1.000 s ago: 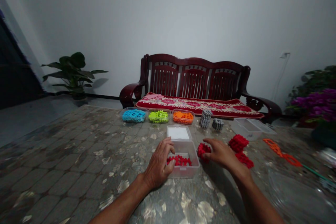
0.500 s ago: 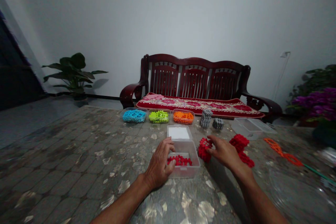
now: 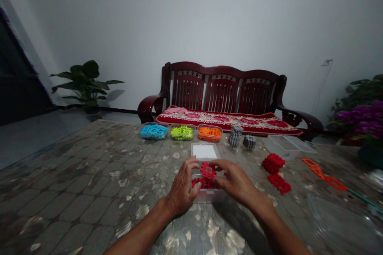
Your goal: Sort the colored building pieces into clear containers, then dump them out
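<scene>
A: What is different from a second ago?

B: The red block (image 3: pixel 208 170). It stood to the right of the clear box (image 3: pixel 211 196), under the right hand (image 3: pixel 236 179); now that hand has it over the box, at the lower middle of the frame.

A: What does that mean for the work?

B: I judge that the block is now gathered with the loose red pieces (image 3: pixel 198 183) lying in the box. It looks tilted, its openwork face towards us; whether it rests on them I cannot tell.

A: And the right hand's grip?

B: Narrow. Thumb and fingers close on the block's right edge, thumb below, fingers above.

A: The left hand (image 3: pixel 182 181)?

B: It sits where it was, at the box's left side. Thumb and fingers stand well apart, curved over the rim; I cannot tell whether they clamp the wall.

A: Anything red outside the box?

B: Right of centre, a red stack (image 3: pixel 273 163) with a flat red piece (image 3: pixel 279 183) just below it. Neither hand touches them, and they have not moved.
</scene>
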`<state>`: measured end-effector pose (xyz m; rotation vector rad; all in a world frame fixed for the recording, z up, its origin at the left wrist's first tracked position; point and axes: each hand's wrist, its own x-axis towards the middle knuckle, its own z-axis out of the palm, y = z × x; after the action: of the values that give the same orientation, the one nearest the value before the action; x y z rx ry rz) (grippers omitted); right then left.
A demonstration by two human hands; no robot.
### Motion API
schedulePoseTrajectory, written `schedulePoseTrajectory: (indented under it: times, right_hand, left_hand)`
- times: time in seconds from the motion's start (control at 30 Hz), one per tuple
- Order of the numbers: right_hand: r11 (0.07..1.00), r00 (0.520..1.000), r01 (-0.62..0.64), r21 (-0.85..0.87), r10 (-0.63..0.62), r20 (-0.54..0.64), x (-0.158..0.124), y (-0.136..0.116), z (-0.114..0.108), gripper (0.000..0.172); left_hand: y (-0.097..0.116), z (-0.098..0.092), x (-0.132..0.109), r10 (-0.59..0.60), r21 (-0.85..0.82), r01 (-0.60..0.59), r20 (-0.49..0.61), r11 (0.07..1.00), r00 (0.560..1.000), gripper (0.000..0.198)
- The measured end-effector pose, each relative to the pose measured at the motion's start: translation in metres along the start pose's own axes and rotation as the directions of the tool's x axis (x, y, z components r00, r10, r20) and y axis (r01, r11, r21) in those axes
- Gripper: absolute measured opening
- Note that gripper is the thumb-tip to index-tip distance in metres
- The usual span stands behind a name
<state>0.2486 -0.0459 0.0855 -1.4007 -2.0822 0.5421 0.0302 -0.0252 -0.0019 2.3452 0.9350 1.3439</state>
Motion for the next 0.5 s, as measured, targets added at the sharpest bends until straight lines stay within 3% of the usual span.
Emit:
schedulePoseTrajectory:
  times: [0.1,0.23,0.37,0.5]
  right_hand:
    - [0.999,0.997,0.053,-0.002,-0.053,-0.054,0.004,0.008,0.009,0.047]
    - [0.996,0.986,0.031,-0.079,-0.043,-0.163,0.007,0.024,-0.003,0.039]
    - [0.960,0.978,-0.171,-0.220,0.139,-0.153,0.006,0.046,-0.026,0.043]
    - [0.869,0.945,-0.306,-0.388,0.327,-0.012,0.003,0.063,-0.035,0.056]
  left_hand:
    - [0.000,0.001,0.000,-0.011,0.000,0.011,-0.007,1.000,1.000,0.035]
    - [0.002,-0.001,0.001,-0.009,-0.008,0.009,-0.004,1.000,1.000,0.034]
    - [0.003,-0.002,0.001,-0.019,-0.008,0.019,-0.001,1.000,1.000,0.035]
    - [0.002,-0.002,0.001,-0.017,-0.005,0.017,0.002,1.000,1.000,0.034]
